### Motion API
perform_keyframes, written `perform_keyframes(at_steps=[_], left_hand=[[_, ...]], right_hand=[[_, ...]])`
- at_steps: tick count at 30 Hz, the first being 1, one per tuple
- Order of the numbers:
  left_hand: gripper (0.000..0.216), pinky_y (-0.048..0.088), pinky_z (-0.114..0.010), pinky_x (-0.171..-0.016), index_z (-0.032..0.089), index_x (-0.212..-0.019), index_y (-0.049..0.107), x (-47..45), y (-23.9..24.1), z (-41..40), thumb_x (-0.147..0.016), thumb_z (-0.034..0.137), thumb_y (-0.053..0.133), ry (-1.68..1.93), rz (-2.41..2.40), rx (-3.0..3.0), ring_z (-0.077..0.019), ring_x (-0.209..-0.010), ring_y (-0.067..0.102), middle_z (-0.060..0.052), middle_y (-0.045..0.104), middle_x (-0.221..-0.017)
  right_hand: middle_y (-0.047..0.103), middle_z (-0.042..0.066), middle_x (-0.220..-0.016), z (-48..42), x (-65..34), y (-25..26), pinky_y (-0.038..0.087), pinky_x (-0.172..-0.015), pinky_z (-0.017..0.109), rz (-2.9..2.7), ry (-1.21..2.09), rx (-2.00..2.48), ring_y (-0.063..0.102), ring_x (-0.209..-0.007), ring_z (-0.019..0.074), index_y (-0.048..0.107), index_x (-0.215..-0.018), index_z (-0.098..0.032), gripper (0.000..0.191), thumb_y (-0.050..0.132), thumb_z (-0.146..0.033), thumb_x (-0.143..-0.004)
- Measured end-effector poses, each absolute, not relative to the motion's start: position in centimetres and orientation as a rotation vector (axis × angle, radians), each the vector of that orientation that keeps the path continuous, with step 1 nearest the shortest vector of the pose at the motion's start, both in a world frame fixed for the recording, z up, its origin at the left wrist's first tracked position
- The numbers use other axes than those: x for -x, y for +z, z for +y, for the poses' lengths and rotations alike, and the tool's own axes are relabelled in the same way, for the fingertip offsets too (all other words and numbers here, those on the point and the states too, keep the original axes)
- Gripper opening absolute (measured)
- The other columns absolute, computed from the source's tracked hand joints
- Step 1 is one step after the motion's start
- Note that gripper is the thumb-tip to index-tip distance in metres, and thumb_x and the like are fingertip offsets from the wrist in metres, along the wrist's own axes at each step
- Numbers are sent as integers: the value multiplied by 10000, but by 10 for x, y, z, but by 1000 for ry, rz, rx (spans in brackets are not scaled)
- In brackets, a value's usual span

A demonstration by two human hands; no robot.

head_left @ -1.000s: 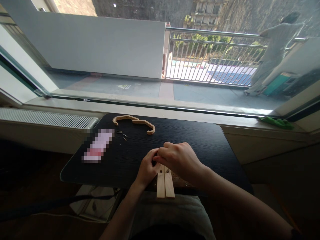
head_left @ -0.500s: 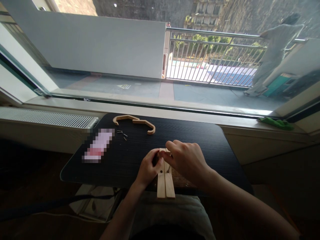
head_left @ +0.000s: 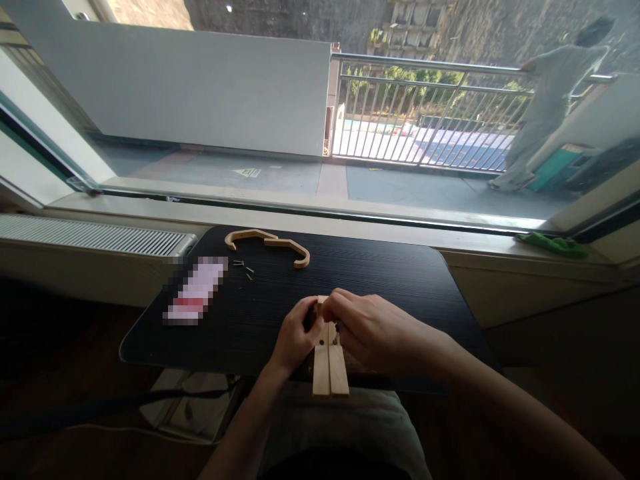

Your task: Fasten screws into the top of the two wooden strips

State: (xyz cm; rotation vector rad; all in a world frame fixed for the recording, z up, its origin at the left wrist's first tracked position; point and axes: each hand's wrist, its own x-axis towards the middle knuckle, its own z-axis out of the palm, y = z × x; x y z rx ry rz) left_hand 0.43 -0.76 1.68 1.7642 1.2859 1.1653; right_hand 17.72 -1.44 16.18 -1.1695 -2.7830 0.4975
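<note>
The left hand's (head_left: 296,337) fingers curl around the wood strips (head_left: 330,372) at the tabletop's (head_left: 390,267) near edge. The right hand's (head_left: 363,327) bent fingers hide whatever they hold. Screws (head_left: 250,270) and curved pieces (head_left: 280,243) lie beyond.

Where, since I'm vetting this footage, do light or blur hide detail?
Head view: haze pales the window; deep shadow swallows much of the floor at lower left; coarse pixels mask the pinkish item; the wooden strips look fairly sharp.
</note>
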Motion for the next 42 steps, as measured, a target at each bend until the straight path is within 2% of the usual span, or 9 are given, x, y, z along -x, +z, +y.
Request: perform_keyframes(at_steps=[6,10,15,19,25,33,37,42], left_hand=[[187,536,-333,-847,175,-970,643,-4,17,-7,-805,189,557,1167,1265,-1761,-213,-896,653,-63,692,-935],[193,529,-340,-872,176,-985,641,-5,19,-8,-818,192,543,1178,1260,-1749,-213,-910,652,-66,692,-960],[224,527,-348,-892,184,-1015,649,-5,20,-8,-810,193,559,1167,1256,-1726,-217,-931,655,-66,702,-992],[273,526,-352,-907,181,-1058,652,-4,19,-8,-797,174,571,1161,1249,-1708,-217,-950,659,-76,712,-1070],[316,516,-369,-932,179,-1076,648,-3,19,-7,-769,163,574,1147,1250,-1694,-221,-973,650,-82,709,-1103],[289,527,-342,-896,192,-1035,650,-5,21,-8,-761,148,574,1177,1240,-1683,-216,-945,661,-60,718,-1033],[297,531,-332,-883,193,-1050,650,-4,18,-8,-763,149,585,1181,1241,-1692,-216,-946,667,-60,716,-1031],[287,523,-335,-893,189,-1061,639,-3,14,-7,-781,162,582,1171,1238,-1715,-216,-973,662,-66,709,-1049]], right_hand=[[632,10,-841,-8,-177,160,322,-608,261,-2686,694,1090,533,-688,138,544,-954,-188,132,486,-99,-874],[645,16,-810,-6,-178,158,313,-581,256,-2634,748,1172,533,-650,138,543,-969,-177,75,491,-155,-920],[681,50,-869,-6,-179,154,337,-591,253,-2590,797,1186,584,-699,156,542,-1009,-175,69,488,-195,-972],[682,31,-817,-5,-180,153,335,-583,240,-2570,827,1175,591,-676,146,567,-967,-182,53,516,-195,-972],[660,0,-745,-2,-183,146,311,-567,228,-2552,748,1122,563,-616,124,587,-955,-190,50,567,-235,-955],[647,-23,-697,-2,-186,132,276,-544,226,-2506,604,1235,536,-561,114,611,-984,-211,129,609,-332,-942],[596,-41,-622,0,-185,129,240,-525,230,-2503,531,1230,474,-514,100,623,-892,-206,219,649,-422,-913],[544,-51,-590,-1,-181,122,227,-522,230,-2448,474,1219,411,-484,87,596,-819,-193,211,647,-374,-914]])
